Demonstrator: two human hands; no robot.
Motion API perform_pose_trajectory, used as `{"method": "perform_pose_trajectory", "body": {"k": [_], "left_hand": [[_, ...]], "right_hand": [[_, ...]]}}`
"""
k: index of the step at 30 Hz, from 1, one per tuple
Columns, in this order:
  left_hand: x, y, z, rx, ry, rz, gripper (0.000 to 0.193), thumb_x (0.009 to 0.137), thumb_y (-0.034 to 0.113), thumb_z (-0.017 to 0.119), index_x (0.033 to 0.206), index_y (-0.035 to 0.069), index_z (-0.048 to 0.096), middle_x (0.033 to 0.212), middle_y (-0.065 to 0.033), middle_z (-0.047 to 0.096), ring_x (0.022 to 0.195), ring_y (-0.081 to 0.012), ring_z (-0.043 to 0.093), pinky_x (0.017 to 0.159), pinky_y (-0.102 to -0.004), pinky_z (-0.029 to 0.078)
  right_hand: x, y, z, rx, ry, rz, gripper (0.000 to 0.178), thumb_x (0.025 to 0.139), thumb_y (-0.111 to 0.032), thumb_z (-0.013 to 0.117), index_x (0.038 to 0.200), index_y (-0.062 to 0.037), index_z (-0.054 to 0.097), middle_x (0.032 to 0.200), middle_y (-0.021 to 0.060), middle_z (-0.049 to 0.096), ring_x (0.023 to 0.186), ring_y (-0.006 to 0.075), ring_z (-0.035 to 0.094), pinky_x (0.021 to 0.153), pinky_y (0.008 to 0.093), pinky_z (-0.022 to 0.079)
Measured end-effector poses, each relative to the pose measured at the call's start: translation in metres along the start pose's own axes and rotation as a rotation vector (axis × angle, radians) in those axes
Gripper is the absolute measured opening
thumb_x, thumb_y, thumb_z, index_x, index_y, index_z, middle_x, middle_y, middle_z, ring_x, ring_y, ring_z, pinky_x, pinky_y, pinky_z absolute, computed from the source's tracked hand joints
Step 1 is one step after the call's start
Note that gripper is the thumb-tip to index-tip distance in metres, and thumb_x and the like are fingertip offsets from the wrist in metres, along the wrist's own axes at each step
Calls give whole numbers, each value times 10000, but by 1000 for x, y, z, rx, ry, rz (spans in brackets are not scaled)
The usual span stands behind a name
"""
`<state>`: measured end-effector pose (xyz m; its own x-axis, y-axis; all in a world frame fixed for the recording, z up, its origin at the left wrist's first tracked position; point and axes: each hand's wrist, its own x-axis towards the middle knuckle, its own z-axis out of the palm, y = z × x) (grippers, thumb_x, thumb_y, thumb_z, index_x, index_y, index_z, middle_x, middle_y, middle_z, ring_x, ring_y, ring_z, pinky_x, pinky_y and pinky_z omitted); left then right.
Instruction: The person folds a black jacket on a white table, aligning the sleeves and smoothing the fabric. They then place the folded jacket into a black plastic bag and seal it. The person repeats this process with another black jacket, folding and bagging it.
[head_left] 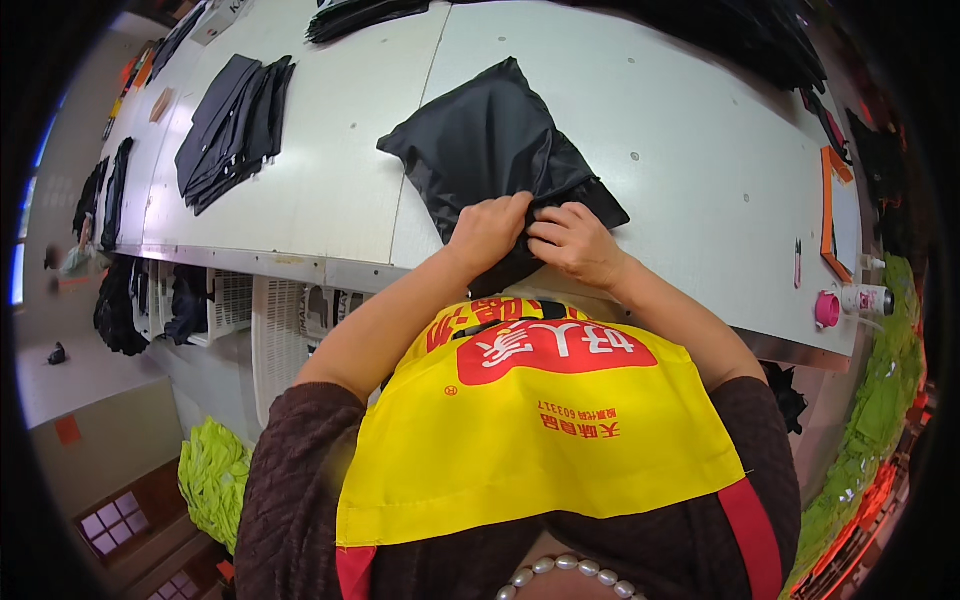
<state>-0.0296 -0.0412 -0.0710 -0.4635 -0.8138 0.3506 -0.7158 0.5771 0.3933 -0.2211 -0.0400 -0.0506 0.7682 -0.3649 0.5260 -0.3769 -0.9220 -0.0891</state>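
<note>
A smooth black piece of fabric [490,130] lies on the white table in front of me, bunched up toward the near edge. My left hand [490,235] is closed on its near part, thumb and fingertips pinching the cloth. Right beside it, my right hand [580,245] also grips the black fabric, its fingers curled in. The two sets of fingertips are close together, and what lies between them is partly hidden. A folded flap of the fabric [600,203] sticks out past the right hand.
Folded dark garments [235,130] are stacked on the table [330,190] at left; a larger dark pile [740,40] sits at the far right. Small snips [798,265], an orange-edged tray [829,215] and a pink cup [828,310] lie right. White baskets [280,330] stand below.
</note>
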Motion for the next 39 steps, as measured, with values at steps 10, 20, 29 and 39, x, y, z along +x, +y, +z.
{"method": "perform_pose_trajectory", "body": {"k": [10,20,29,39], "left_hand": [[4,3,-24,-321,-74,-178,109,803,130,610,857,36,622,816,-146,614,782,-327,597,670,-362,473],[-3,10,-30,-201,-115,-51,161,814,175,611,873,29,644,785,-120,581,747,-302,568,665,-371,454],[-19,0,-13,-320,71,2,131,765,104,664,854,8,656,725,-116,578,696,-285,571,619,-349,456],[-21,4,-11,-291,163,21,110,758,78,662,841,5,665,706,-111,580,674,-271,574,604,-342,460]], "right_hand": [[5,27,10,363,-40,269,230,625,-283,754,704,-105,631,989,39,606,922,239,541,804,363,410],[19,41,14,578,-276,570,276,617,-301,760,669,-63,630,701,58,591,715,234,569,626,335,437],[9,34,-1,509,81,409,102,730,-130,654,804,-61,638,882,63,651,861,250,586,791,347,449],[-25,85,-29,667,-290,1204,329,824,-291,611,974,2,616,846,52,622,736,116,553,670,263,464]]}}
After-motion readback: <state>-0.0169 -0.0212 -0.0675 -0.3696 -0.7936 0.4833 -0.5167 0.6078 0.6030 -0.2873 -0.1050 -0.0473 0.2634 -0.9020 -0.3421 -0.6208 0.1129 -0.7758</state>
